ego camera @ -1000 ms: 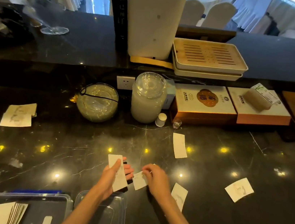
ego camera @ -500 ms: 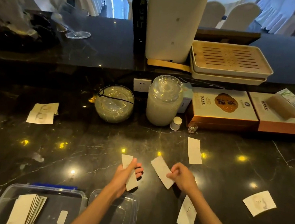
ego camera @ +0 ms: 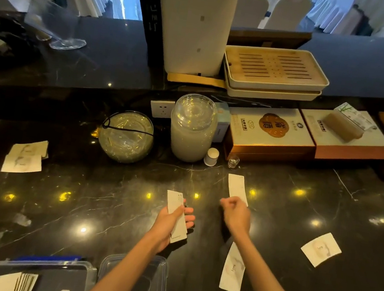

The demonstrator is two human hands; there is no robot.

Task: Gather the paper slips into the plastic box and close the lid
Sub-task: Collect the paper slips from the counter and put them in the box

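My left hand (ego camera: 167,223) grips a small stack of paper slips (ego camera: 176,207) above the black counter. My right hand (ego camera: 235,215) has its fingers curled, blurred, with no slip seen in it; it covers the near end of a slip (ego camera: 235,187) lying flat. Another slip (ego camera: 232,272) lies partly under my right forearm. One slip (ego camera: 320,248) lies to the right, and a small pile (ego camera: 24,157) lies far left. The clear plastic box (ego camera: 84,272) at the bottom left holds slips (ego camera: 13,283). Its clear lid (ego camera: 157,276) lies beside it.
A glass jar (ego camera: 192,128), a round glass bowl (ego camera: 125,136), a small white bottle (ego camera: 211,156) and two gift boxes (ego camera: 270,134) line the back of the counter. Behind them rises a higher ledge with stacked tea trays (ego camera: 275,70).
The slip my right hand held half a second ago is no longer in it. That hand has moved back and right, onto the slip lying farther away. My left hand still holds its stack.
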